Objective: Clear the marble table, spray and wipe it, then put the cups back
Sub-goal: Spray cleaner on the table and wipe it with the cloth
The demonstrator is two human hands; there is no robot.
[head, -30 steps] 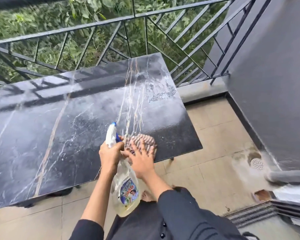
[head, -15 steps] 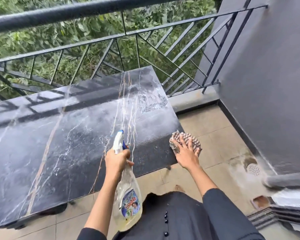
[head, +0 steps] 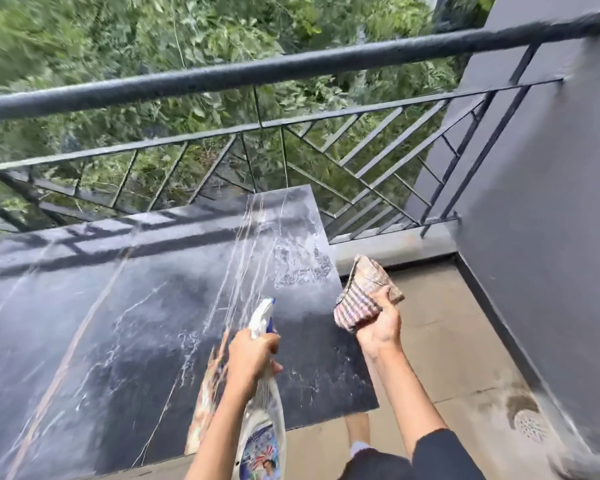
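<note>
Head-high, apparently steeply down onto table (head: pixel 125 323)

**Head view: both hands above the wet marble table on a balcony**

The left hand (head: pixel 252 355) grips the neck of a clear spray bottle (head: pixel 262 431), its white nozzle pointing away over the dark marble table (head: pixel 118 323). The right hand (head: pixel 378 329) holds a bunched checked cloth (head: pixel 362 294) just past the table's right edge, lifted off the surface. Wet streaks mark the tabletop. A black metal railing (head: pixel 291 71) stands behind the table, foliage beyond it; a grey wall (head: pixel 551 202) rises at right, and a floor drain (head: pixel 530 424) sits near its base.

Wet black marble table (head: pixel 125 327), white-veined, streaky
</note>
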